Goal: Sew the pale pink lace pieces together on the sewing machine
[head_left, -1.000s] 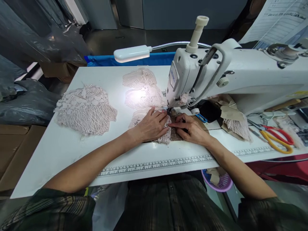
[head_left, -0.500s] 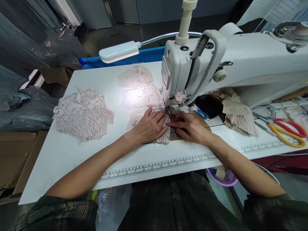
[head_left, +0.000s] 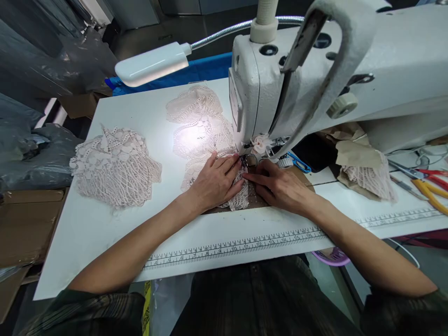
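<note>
My left hand (head_left: 217, 179) lies flat on a pale pink lace piece (head_left: 239, 200), fingers spread, fingertips close to the presser foot (head_left: 249, 160) of the white sewing machine (head_left: 252, 79). The lace runs back along the table in scalloped folds, brightest beneath the lamp (head_left: 154, 64). From the other side, my right hand (head_left: 280, 186) rests palm down on a brown plate (head_left: 257, 201). Its index finger stretches to the lace edge, the thumb sits apart below it, and the other fingers curl under. The needle point is too small to make out.
A heap of pale lace (head_left: 117, 168) sits on the table's left side. Right of the machine head are a blue-handled tool (head_left: 298, 162), a black item (head_left: 317, 151), lace with tan fabric (head_left: 364, 170) and scissors (head_left: 429, 189). A printed ruler (head_left: 238, 249) follows the front edge.
The view has come closer to the machine, which looks larger. Both hands keep nearly the same place on the lace; any feed of the lace is too slight to tell.
</note>
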